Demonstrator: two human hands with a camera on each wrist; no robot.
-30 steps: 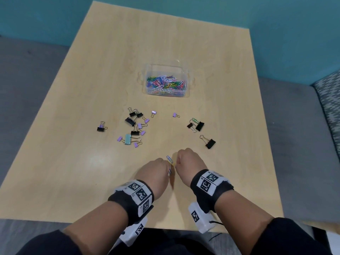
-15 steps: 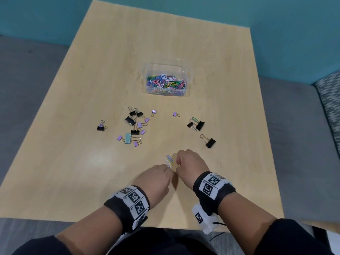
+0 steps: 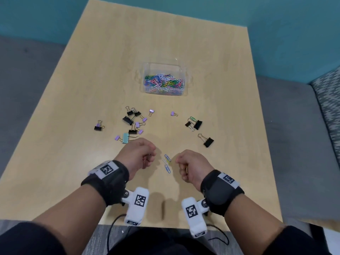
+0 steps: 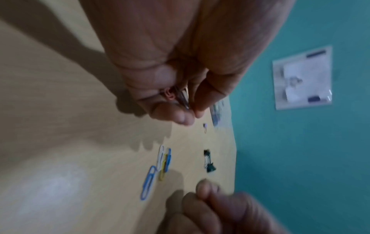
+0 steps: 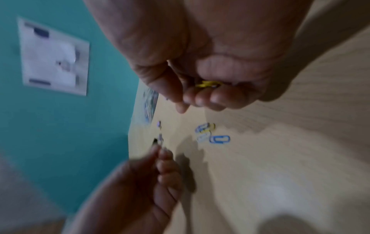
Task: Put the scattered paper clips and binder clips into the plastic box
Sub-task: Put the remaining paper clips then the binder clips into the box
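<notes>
l hand & r hand both curled round paper clips.

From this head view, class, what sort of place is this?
Probably an office or study room: a light wooden table, a clear plastic box of coloured paper clips, grey carpet and teal wall.

A pale wooden table stands against a teal wall bearing a white sheet, with grey carpet around and a patterned cushion at right.
</notes>
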